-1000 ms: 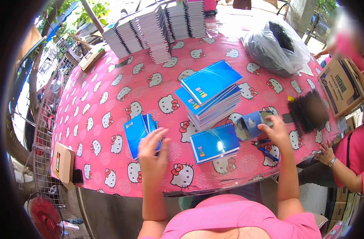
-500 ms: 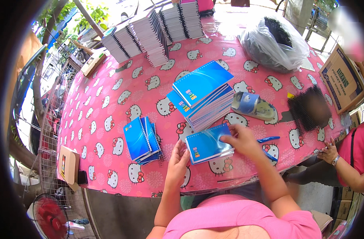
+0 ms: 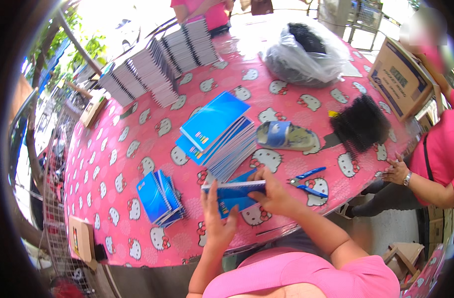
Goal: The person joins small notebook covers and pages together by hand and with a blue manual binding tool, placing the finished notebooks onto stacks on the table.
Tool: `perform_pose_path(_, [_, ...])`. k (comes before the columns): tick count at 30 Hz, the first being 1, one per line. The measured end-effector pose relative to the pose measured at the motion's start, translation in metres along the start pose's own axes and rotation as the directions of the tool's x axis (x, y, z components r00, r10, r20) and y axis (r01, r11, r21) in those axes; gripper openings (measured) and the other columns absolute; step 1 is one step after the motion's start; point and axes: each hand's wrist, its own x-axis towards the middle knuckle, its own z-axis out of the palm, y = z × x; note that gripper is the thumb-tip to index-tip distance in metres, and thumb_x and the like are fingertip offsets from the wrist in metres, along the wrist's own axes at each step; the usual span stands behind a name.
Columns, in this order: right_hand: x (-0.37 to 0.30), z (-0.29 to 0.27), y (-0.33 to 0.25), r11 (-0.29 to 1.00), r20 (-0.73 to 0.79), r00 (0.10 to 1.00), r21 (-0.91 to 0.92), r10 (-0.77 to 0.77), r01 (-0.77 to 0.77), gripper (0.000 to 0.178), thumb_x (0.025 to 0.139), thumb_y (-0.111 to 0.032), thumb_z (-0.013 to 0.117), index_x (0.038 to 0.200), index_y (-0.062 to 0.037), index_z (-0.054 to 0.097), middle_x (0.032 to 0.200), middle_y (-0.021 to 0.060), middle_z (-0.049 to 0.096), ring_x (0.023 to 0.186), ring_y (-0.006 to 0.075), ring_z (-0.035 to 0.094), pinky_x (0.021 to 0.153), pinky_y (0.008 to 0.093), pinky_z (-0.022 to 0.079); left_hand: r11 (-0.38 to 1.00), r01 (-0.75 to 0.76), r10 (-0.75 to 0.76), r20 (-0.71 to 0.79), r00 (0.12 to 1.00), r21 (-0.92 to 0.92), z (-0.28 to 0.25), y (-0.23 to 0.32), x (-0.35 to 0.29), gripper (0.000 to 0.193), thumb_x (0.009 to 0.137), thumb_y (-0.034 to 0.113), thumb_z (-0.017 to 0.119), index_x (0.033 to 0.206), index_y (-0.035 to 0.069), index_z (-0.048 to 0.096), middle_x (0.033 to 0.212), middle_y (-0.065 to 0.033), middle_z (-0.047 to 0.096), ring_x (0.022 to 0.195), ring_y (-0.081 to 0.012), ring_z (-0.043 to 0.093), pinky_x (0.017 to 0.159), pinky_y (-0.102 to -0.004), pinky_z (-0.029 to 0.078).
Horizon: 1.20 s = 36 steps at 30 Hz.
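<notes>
Near the table's front edge I hold a blue-covered notebook (image 3: pixel 235 188) tilted up, with its pale long edge facing me. My left hand (image 3: pixel 218 214) grips its left end, fingers behind and thumb apart. At its right end my right hand (image 3: pixel 275 192) pinches the corner. Another blue notebook (image 3: pixel 237 205) shows beneath and behind the held one, partly hidden. Just beyond stands a tall pile of blue notebooks (image 3: pixel 215 120). A smaller pile of blue notebooks (image 3: pixel 156 196) lies to the left. Right of my right hand lie blue-handled pliers (image 3: pixel 311 188), jaws toward me.
A blue slipper-like sandal (image 3: pixel 288 135) and a heap of black spiral coils (image 3: pixel 360 124) lie to the right. Farther back are a plastic bag (image 3: pixel 306 62) of coils, a carton (image 3: pixel 399 82) and tall notebook stacks (image 3: pixel 150 69). A co-worker's hand (image 3: pixel 397 170) rests at the right edge.
The notebook that lay flat between my hands is now lifted and tipped on edge. My left hand has closed on it. The whole view has shifted, moving the table's things leftward.
</notes>
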Motion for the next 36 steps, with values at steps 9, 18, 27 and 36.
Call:
perform_pose_path(9, [0.001,-0.036,-0.003,0.888,0.105,0.989,-0.437,-0.108,0.143,0.023,0.074,-0.002,0.071,0.092,-0.0044,0.056,0.095,0.0143,0.061,0.094,0.0316,0.061,0.079,0.0393,0.048,0.945,-0.216,0.24,-0.074,0.968,0.244,0.012,0.023,0.035,0.018,0.072,0.01,0.077,0.089,0.008,0.074,0.095,-0.0108,0.069,0.092,-0.0263,0.058,0.089,-0.0387,0.04])
perform_pose_path(18, [0.014,-0.227,0.068,0.274,-0.602,0.797,-0.775,-0.049,-0.569,0.024,0.075,-0.018,0.077,0.087,-0.0025,0.063,0.093,0.0149,0.06,0.093,0.0335,0.06,0.08,0.0419,0.05,0.944,-0.209,0.228,-0.045,0.973,0.256,0.002,0.024,0.038,0.016,0.07,0.013,0.08,0.085,0.01,0.075,0.084,-0.004,0.072,0.082,-0.0202,0.059,0.081,-0.0351,0.04])
perform_pose_path(27, [0.026,-0.209,0.032,0.473,-0.509,0.83,-0.803,-0.229,-0.362,0.02,0.072,0.008,0.055,0.09,-0.001,0.053,0.095,0.0198,0.05,0.089,0.0402,0.057,0.077,0.0457,0.049,0.938,-0.285,0.311,-0.116,0.943,0.2,0.013,0.022,0.041,0.018,0.07,0.011,0.08,0.086,0.007,0.075,0.089,-0.0056,0.072,0.086,-0.0218,0.06,0.081,-0.0356,0.043])
perform_pose_path(36, [0.003,-0.044,-0.045,0.941,0.031,0.986,-0.297,-0.163,0.165,0.024,0.085,-0.006,0.067,0.108,-0.0034,0.066,0.091,0.013,0.064,0.08,0.0265,0.064,0.073,0.0347,0.051,0.955,-0.203,0.236,-0.142,0.961,0.215,0.019,0.022,0.038,0.016,0.074,0.014,0.079,0.085,0.004,0.073,0.09,-0.0079,0.072,0.098,-0.0309,0.061,0.09,-0.041,0.045])
